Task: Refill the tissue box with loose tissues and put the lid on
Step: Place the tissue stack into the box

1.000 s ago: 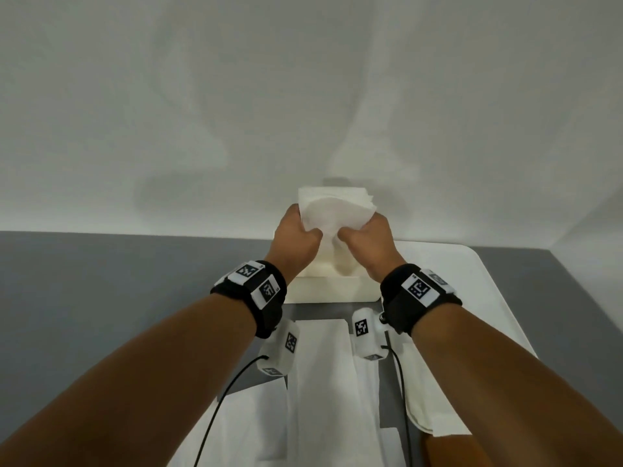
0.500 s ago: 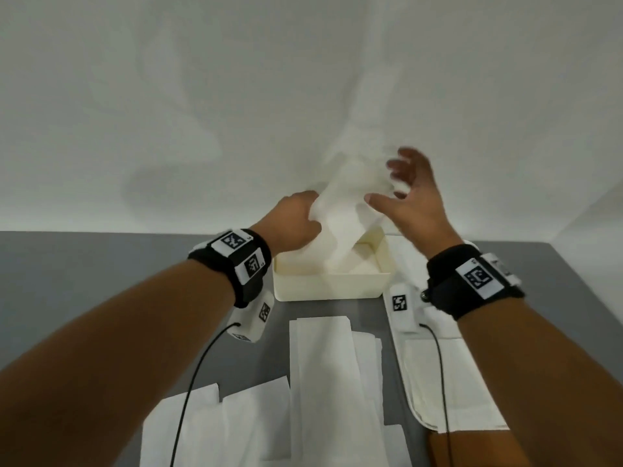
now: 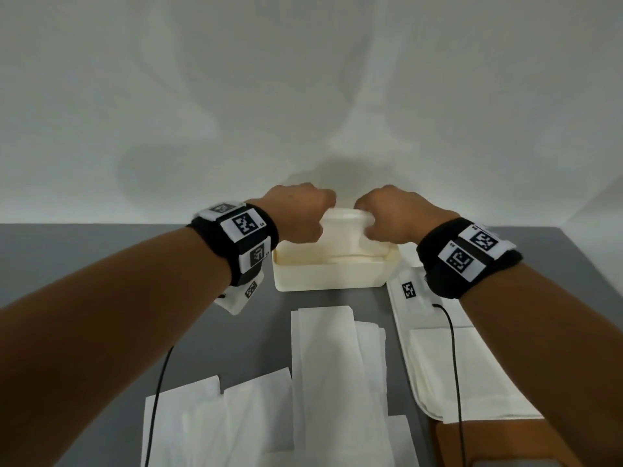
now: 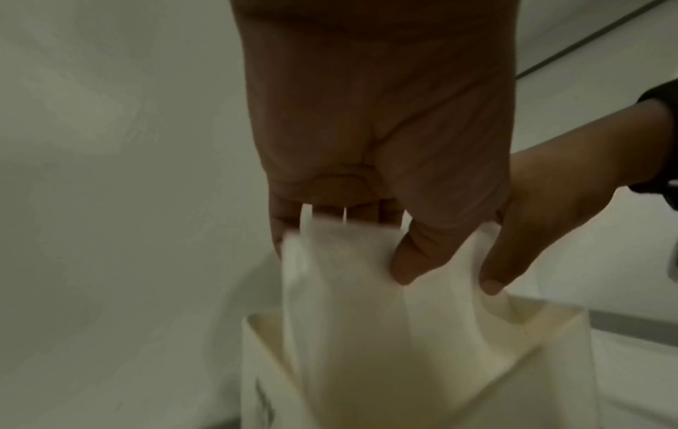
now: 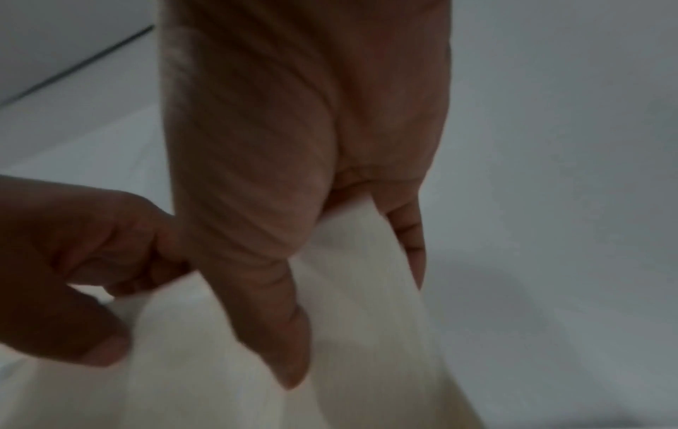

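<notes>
Tissue box (image 3: 328, 273), cream and open-topped, sits near the far edge of the grey worktop (image 3: 101, 257), its long axis running left to right along that edge. Above its open top both hands hold one folded tissue (image 3: 344, 227) that hangs down into the box, upper edge roughly level, lower part inside the walls. The left hand (image 3: 296, 214) has its fingers curled behind the sheet and its thumb pressed on the front, pinching the left part; the right hand (image 3: 392, 215) grips the right part the same way, thumb over the front face. The two hands almost touch. The tissue is white, soft, creased in vertical folds, a little blurred in the wrist views. Nearer on the worktop more loose tissues (image 3: 323, 365) lie flat, long axis running toward the box. By the right edge rests the cream lid (image 3: 424, 392), off the box, with another tissue on it.
</notes>
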The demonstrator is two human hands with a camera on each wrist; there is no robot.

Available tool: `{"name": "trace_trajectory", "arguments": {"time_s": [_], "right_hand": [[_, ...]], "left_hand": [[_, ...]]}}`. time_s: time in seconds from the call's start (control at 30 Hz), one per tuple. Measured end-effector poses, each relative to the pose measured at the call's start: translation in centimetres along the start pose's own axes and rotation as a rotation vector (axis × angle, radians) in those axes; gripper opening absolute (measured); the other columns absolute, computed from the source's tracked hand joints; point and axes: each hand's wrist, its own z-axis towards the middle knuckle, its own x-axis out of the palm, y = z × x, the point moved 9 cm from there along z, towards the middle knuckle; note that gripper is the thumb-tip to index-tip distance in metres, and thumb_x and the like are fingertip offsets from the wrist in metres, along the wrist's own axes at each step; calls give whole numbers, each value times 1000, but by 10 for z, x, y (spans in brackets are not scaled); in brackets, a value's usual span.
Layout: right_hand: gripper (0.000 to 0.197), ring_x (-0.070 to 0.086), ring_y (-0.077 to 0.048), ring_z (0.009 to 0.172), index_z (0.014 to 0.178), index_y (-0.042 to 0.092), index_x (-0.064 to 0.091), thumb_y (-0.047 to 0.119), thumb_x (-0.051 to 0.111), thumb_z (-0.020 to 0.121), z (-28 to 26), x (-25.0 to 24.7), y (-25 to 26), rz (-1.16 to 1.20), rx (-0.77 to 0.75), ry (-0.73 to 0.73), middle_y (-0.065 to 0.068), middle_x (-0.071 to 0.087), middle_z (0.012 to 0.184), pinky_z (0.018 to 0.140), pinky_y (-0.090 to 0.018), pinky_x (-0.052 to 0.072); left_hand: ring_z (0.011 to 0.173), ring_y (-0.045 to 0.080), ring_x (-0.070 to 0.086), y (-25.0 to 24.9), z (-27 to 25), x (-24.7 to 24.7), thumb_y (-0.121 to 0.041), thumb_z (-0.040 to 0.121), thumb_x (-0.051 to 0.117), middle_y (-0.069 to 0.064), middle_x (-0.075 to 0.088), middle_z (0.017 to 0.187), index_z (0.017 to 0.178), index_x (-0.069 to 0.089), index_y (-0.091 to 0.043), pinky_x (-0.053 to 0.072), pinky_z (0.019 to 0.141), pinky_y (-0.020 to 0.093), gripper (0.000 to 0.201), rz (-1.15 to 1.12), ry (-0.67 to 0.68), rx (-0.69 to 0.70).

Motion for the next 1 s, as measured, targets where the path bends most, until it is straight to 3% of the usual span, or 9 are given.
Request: {"name": "trace_trajectory", "arguments": {"time_s": [0.13, 0.27, 0.33, 0.53, 0.6, 0.67, 0.73, 0.83, 1.0], "right_hand": [[28, 55, -20, 90, 103, 27, 65, 17, 65, 78, 4, 18, 1, -54, -12, 55, 6, 62, 94, 65, -31, 40], [19, 59, -25, 86, 92, 22, 64, 10, 60, 77, 8, 16, 0, -119, -17, 32, 2, 61, 87, 57, -27, 36], [20, 59, -24, 85, 91, 27, 62, 11, 60, 78, 7, 6, -4, -80, -10, 2, 2, 60, 87, 53, -25, 30], [21, 61, -24, 87, 94, 26, 63, 15, 63, 76, 4, 31, 2, -87, -20, 93, 2, 63, 92, 58, -28, 36], [20, 60, -22, 87, 91, 29, 62, 15, 62, 77, 4, 28, -1, -48, -11, 56, 5, 62, 91, 58, -27, 35], [24, 59, -21, 87, 96, 30, 64, 15, 61, 78, 4, 25, -8, -1, 11, 41, 7, 61, 90, 58, -27, 35], [26, 62, -23, 91, 100, 27, 68, 13, 61, 78, 3, 32, -14, 20, 19, 95, 6, 63, 92, 63, -29, 42], [33, 63, -24, 104, 113, 20, 70, 12, 63, 82, 3, 27, -21, 145, -3, 97, 2, 68, 108, 82, -33, 52], [31, 60, -19, 97, 118, 21, 62, 11, 53, 90, 7, 10, -32, 290, 35, 130, 5, 62, 108, 71, -28, 44]], "left_hand": [[86, 26, 54, 10, -4, 32, -24, 90, 59, 1, 54, 108, 131, 50, -22, 42, 73, 35, 42, 16, 93, -50], [86, 25, 54, 15, -6, 27, -16, 91, 56, 0, 50, 103, 136, 48, -21, 42, 71, 34, 46, -24, 60, -65], [85, 26, 58, 16, -5, 16, -13, 89, 54, 1, 53, 98, 130, 50, -20, 42, 66, 34, 41, -23, 17, -59], [82, 27, 55, 9, -8, 40, -17, 89, 55, 1, 47, 95, 128, 51, -17, 43, 67, 34, 39, 78, 97, -63], [82, 27, 55, 11, -8, 42, -15, 89, 54, 1, 47, 95, 130, 51, -18, 41, 66, 34, 40, 57, 88, -67], [84, 27, 54, 14, -7, 41, -13, 90, 53, 1, 47, 98, 133, 51, -20, 41, 68, 34, 43, 23, 89, -66], [88, 28, 54, 17, -7, 41, -13, 91, 53, 2, 49, 104, 135, 51, -22, 42, 72, 34, 45, -6, 114, -65], [94, 27, 57, 22, -4, 35, -13, 93, 50, 6, 55, 115, 141, 45, -22, 45, 75, 34, 48, -122, 133, -66], [97, 30, 60, 32, 5, 14, -11, 96, 42, 7, 61, 112, 127, 49, -20, 50, 77, 39, 33, -263, 72, -56]]}}
